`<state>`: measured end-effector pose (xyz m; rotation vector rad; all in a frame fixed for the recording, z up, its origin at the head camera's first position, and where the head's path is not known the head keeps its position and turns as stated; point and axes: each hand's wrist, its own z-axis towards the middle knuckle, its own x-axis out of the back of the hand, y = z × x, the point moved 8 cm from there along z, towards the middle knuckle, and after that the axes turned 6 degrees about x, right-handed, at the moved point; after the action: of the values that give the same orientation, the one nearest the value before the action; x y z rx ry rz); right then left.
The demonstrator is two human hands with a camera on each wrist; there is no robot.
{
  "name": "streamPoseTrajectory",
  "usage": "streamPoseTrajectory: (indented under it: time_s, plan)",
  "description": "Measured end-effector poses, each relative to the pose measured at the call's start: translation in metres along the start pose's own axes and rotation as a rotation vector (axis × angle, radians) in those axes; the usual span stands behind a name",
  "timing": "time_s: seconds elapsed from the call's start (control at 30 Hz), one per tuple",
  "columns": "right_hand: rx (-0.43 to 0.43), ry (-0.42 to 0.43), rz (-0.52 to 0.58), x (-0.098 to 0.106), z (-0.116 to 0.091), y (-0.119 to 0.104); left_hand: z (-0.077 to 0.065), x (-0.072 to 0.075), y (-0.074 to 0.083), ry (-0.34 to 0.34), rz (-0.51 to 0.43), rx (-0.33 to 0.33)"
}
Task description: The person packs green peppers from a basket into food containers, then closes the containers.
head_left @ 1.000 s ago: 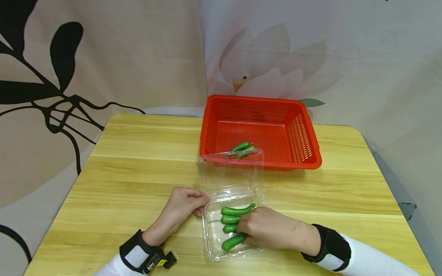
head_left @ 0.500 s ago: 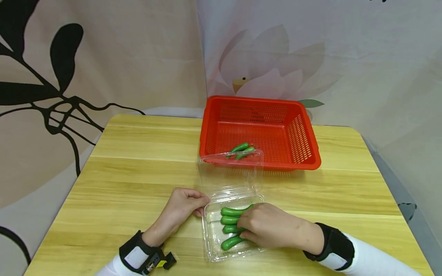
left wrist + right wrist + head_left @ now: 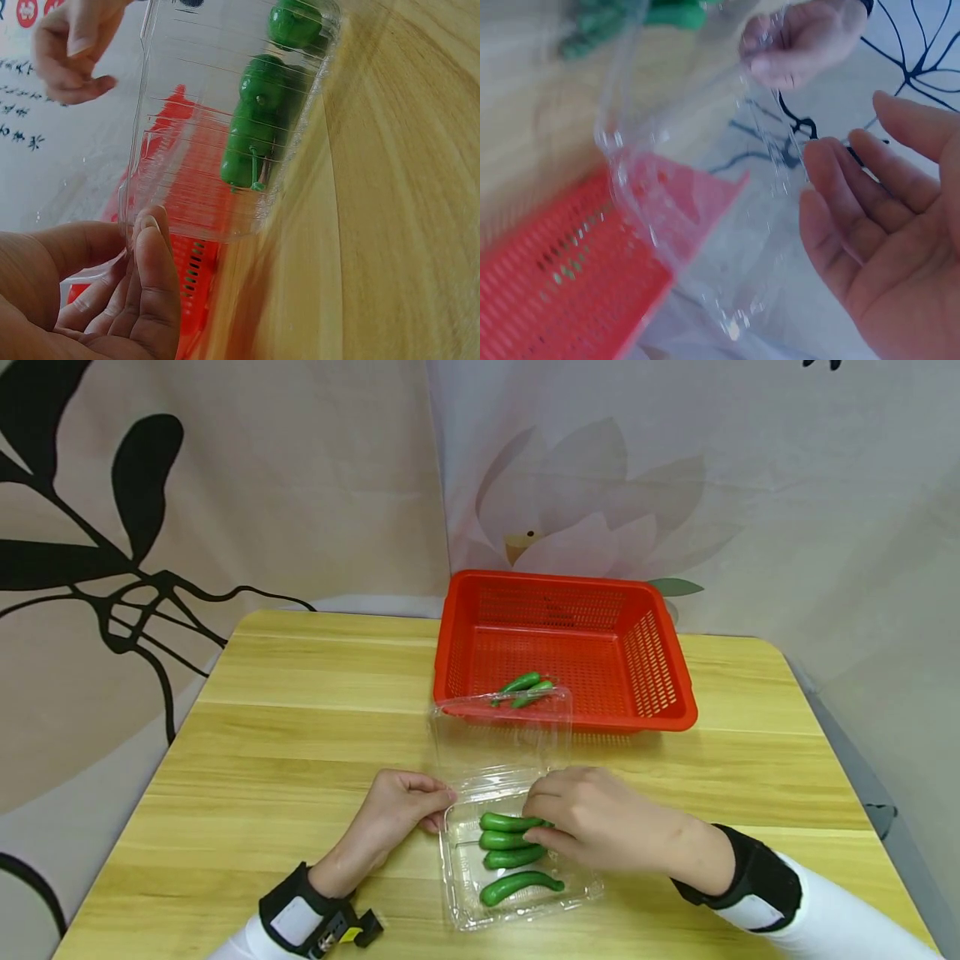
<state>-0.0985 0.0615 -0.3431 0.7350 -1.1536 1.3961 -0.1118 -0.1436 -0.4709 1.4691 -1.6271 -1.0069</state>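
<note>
A clear plastic clamshell box point(image 3: 463, 868) lies unfolded on the table, its lid point(image 3: 498, 747) tipped back against the red basket. Several green chili peppers lie in its base, among them a curved pepper point(image 3: 521, 885) nearest the front, apart from the others. My left hand point(image 3: 401, 802) pinches the box's left rim near the hinge; the left wrist view shows thumb and fingers point(image 3: 156, 277) on the thin edge. Over the far right part of the base is my right hand point(image 3: 600, 818), overlapping the farthest pepper. Its fingers point(image 3: 832, 172) are loosely bent around nothing in the right wrist view.
A red perforated basket point(image 3: 660, 652) stands at the back of the wooden table point(image 3: 322, 693), with a few green peppers point(image 3: 521, 682) near its front left, partly seen through the clear lid. Behind the table hangs a printed cloth point(image 3: 337, 485).
My right hand has let go of the front pepper and moved up and to the right, uncovering more of the peppers. My left hand stays on the rim.
</note>
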Motion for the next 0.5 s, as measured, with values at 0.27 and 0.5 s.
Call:
streamPoseTrajectory:
  time_s: [0.27,0.5]
  plan:
    - [-0.017,0.137,-0.056,0.044,0.003,0.015,0.0,0.0,-0.001,-0.002,0.0,-0.003]
    - [-0.036,0.214,-0.048,0.073,0.008,0.032,0.001,0.0,-0.002,0.007,-0.015,0.001]
